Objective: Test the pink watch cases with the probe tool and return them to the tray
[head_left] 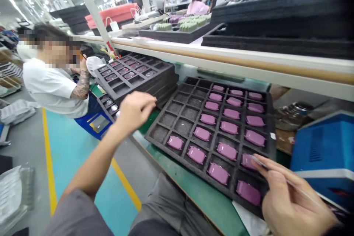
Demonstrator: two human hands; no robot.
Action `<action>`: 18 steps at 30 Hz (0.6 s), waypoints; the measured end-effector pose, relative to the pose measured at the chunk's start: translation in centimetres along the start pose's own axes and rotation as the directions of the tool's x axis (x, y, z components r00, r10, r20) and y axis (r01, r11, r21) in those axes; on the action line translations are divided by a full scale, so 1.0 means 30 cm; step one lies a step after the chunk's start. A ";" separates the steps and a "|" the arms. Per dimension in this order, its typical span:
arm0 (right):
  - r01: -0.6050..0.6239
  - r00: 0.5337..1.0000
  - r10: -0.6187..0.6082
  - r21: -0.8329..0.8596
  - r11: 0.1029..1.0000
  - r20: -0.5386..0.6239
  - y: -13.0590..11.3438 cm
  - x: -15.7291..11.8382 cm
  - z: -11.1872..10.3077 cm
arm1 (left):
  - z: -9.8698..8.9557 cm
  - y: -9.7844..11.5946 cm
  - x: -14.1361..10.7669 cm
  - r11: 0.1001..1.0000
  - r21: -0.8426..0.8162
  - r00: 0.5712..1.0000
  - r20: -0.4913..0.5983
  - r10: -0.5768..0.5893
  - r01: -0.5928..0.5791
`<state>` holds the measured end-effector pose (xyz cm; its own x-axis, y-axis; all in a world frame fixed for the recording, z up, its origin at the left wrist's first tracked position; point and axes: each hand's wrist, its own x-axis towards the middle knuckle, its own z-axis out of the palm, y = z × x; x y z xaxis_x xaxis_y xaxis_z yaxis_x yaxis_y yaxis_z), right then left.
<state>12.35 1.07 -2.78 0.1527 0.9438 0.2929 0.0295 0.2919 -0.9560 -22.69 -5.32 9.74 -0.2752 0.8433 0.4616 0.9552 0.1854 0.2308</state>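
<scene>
My right hand (290, 195) is closed round slim metal tweezers (260, 162), their tip at a purple oblong watch-case-like part (247, 160) in the right column of a black foam tray (171, 153). More purple parts (227, 151) fill many of the tray's square pockets; several pockets at its left hold none. My left hand (135, 110) hovers off the tray's left side, before a stack of dark trays (163, 84). Its fingers are bent together with the thumb close to them; whatever may be between them is hidden.
A blue box (323, 155) and a glass jar (294, 116) stand to the right. A shelf rail (221, 59) crosses above the tray, bearing more foam trays (276, 18). Left of me sits a co-worker in a white shirt (52, 84), beside a small white fan (94, 65).
</scene>
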 end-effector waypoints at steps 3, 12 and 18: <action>-0.012 1.000 0.012 0.002 1.000 -0.012 -0.009 -0.002 -0.002 | -0.123 -0.139 0.222 0.972 0.108 0.977 0.023 -0.212 0.208; 0.110 0.994 -0.110 0.041 0.993 0.002 0.027 0.017 -0.001 | -0.137 -0.309 0.419 0.941 0.061 0.939 0.072 -0.338 0.334; 0.127 0.992 -0.128 0.064 0.990 0.016 0.036 0.015 0.000 | -0.166 -0.329 0.489 0.916 0.000 0.916 -0.023 -0.401 0.402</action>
<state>12.46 1.82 -3.69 0.1322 0.9009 0.4135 -0.0142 0.4188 -0.9080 -36.70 2.72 18.49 -0.6379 0.6860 0.3500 0.7643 0.5083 0.3968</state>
